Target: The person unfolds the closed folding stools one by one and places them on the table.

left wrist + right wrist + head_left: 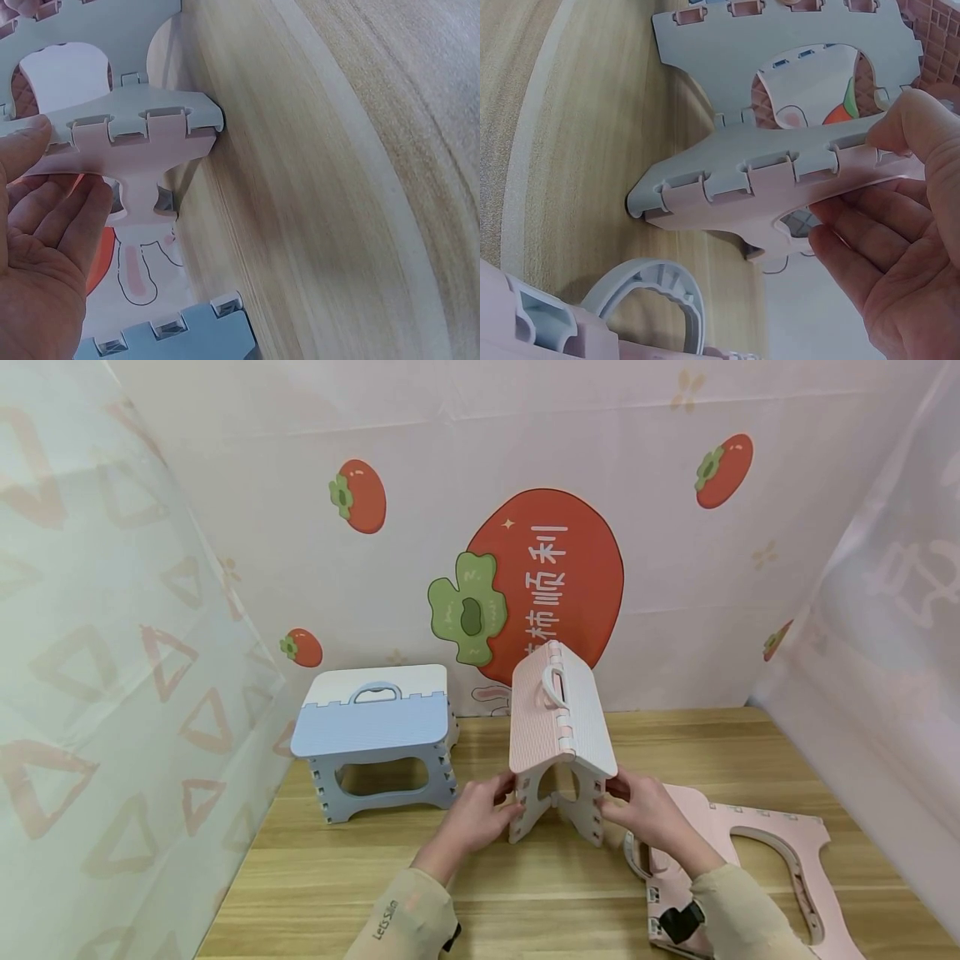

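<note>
In the head view, a pink-and-white folding stool stands half unfolded at the middle of the table. Its two seat panels slope like a roof, with a white carry handle along the ridge. My left hand grips the edge of its left leg, thumb on the near side and fingers behind. On the opposite side, my right hand pinches the right leg's edge between thumb and fingers. The leg panels fold inward between both hands.
A blue-and-white folding stool stands fully opened at the back left. Beneath and beside my right forearm lies a pink folding stool, folded flat on the wooden table. A printed curtain hangs behind and along both sides.
</note>
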Available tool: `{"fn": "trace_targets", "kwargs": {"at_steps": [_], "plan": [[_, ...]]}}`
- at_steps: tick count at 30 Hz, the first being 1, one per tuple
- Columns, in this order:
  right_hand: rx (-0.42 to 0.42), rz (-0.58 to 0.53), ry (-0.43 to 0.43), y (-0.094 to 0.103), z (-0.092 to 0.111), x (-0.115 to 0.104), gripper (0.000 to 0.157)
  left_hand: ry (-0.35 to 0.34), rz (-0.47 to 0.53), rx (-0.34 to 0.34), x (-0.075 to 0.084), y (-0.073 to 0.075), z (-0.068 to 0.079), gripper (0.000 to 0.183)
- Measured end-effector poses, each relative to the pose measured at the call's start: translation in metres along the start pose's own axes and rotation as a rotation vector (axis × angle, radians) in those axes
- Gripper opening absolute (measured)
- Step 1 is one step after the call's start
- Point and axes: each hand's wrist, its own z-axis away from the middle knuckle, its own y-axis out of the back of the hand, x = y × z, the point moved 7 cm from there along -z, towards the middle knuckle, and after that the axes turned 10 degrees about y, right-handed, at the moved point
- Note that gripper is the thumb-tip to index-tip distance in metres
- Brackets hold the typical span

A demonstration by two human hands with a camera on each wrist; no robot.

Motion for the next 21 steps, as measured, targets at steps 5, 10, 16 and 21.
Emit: {"fn": "trace_targets", "kwargs": {"at_steps": [5, 10, 16, 21], "plan": [[-0.007, 0.004, -0.013, 0.0005, 0.0000, 0.0007, 0.050, 0.007, 0.003, -0.004, -0.0006, 0.0006, -0.0001, 0.052], [-0.010, 0.003, -0.010, 0.0011, 0.0001, 0.0017, 0.051, 0.009, 0.007, -0.005, -0.0011, 0.0012, 0.0002, 0.052], [-0.010, 0.003, -0.004, 0.0017, -0.0001, 0.0035, 0.051, 0.006, 0.021, -0.009, -0.0017, 0.0011, -0.0002, 0.051], [-0.011, -0.001, -0.001, 0.0018, -0.0001, 0.0041, 0.051, 0.006, 0.023, -0.004, -0.0030, 0.0010, -0.0006, 0.053]]}}
